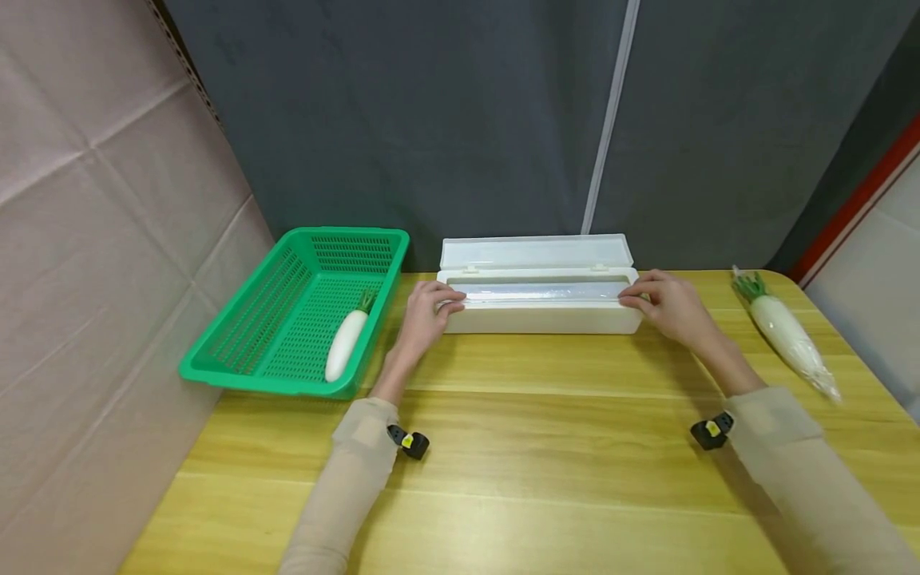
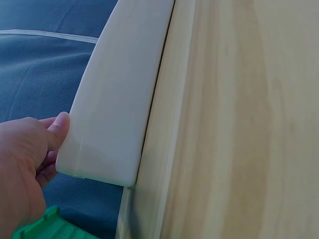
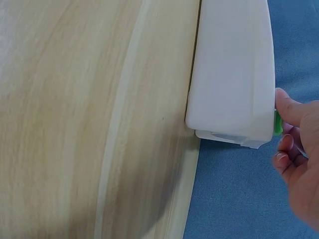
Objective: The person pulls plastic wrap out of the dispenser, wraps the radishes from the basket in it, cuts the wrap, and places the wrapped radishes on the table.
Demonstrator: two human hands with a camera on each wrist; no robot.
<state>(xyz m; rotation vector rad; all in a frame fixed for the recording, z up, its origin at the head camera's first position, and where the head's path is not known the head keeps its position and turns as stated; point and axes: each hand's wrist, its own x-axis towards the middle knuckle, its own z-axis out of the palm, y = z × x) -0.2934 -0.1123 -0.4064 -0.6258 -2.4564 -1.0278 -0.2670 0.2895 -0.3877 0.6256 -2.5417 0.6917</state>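
Observation:
A long white cling film box (image 1: 542, 321) stands at the back of the table with its clear lid (image 1: 535, 252) raised. Across its opening lies a shiny strip of cling film (image 1: 542, 292). My left hand (image 1: 426, 313) is at the box's left end, pinching the film edge between thumb and fingers. At the other end my right hand (image 1: 672, 305) pinches the film likewise. Both wrist views show the box's front, which hides the film itself. A small green piece (image 3: 277, 123) shows beside the right thumb.
A green plastic basket (image 1: 287, 385) on the left holds a white radish (image 1: 346, 345) with green tops. Toward the right edge lies another radish (image 1: 789, 334) wrapped in clear film. A grey curtain (image 1: 431, 120) hangs behind the wooden table (image 1: 546, 455).

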